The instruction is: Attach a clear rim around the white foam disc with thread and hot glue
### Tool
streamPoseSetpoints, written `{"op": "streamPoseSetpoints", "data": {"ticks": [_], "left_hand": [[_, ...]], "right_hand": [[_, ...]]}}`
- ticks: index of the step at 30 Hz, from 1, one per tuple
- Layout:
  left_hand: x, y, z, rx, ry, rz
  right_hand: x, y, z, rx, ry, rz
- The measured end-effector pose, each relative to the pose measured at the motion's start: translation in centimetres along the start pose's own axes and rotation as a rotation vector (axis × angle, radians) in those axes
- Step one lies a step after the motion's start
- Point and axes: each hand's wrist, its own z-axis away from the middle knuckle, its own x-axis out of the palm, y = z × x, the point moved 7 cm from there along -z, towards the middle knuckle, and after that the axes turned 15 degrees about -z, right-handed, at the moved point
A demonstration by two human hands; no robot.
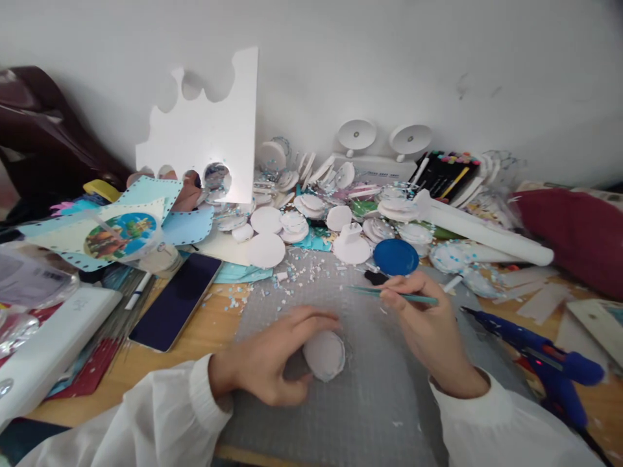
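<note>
On the grey cutting mat (370, 402), my left hand (272, 357) curls its thumb and fingers around a round white disc (324, 355) with a rough, uneven edge. The fingers lie along the disc's far edge and the thumb is by its near left side. My right hand (428, 324) pinches a pair of teal tweezers (418, 298), raised over the mat to the right of the disc. The tweezers' tips point left and are blurred; I make out nothing between them. White and pale blue crumbs (287, 279) are scattered on the mat beyond my hands.
A blue hot glue gun (540, 357) lies at right, its small red light on. A phone (178, 301) rests at left. Behind are a blue round lid (396, 257), heaped white foam discs (267, 250), a cut-out white foam board (204, 130), markers (445, 175) and a two-headed lamp (357, 135).
</note>
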Motion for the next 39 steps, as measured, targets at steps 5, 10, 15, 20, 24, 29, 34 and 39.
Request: {"op": "streamPoseSetpoints", "data": {"ticks": [5, 10, 15, 20, 24, 29, 34, 39], "left_hand": [[-1.6, -1.1, 0.0, -0.167, 0.234, 0.224], [-1.7, -2.1, -0.1, -0.327, 0.374, 0.442], [-1.2, -2.4, -0.1, -0.349, 0.397, 0.602], [-1.2, -2.4, 0.1, -0.338, 0.44, 0.646], [-1.6, -2.2, 0.1, -0.307, 0.458, 0.619], [-1.5, -2.3, 0.3, -0.301, 0.46, 0.62], [-1.4, -1.9, 0.2, -0.254, 0.451, 0.612], [-1.3, -1.6, 0.3, -0.248, 0.418, 0.552]], "right_hand": [[0.3, 0.9, 1.8, 0.089, -0.008, -0.152], [2.3, 0.4, 2.8, 0.119, -0.112, -0.227], [3.4, -0.4, 3.2, 0.079, -0.182, -0.281], [3.4, -0.3, 3.2, 0.073, -0.183, -0.26], [2.8, -0.2, 3.2, 0.074, -0.111, -0.245], [2.9, -0.6, 3.2, 0.061, -0.056, -0.246], [3.5, -0.6, 3.6, 0.089, -0.083, -0.311], [3.6, -0.1, 4.0, 0.14, -0.1, -0.347]]}}
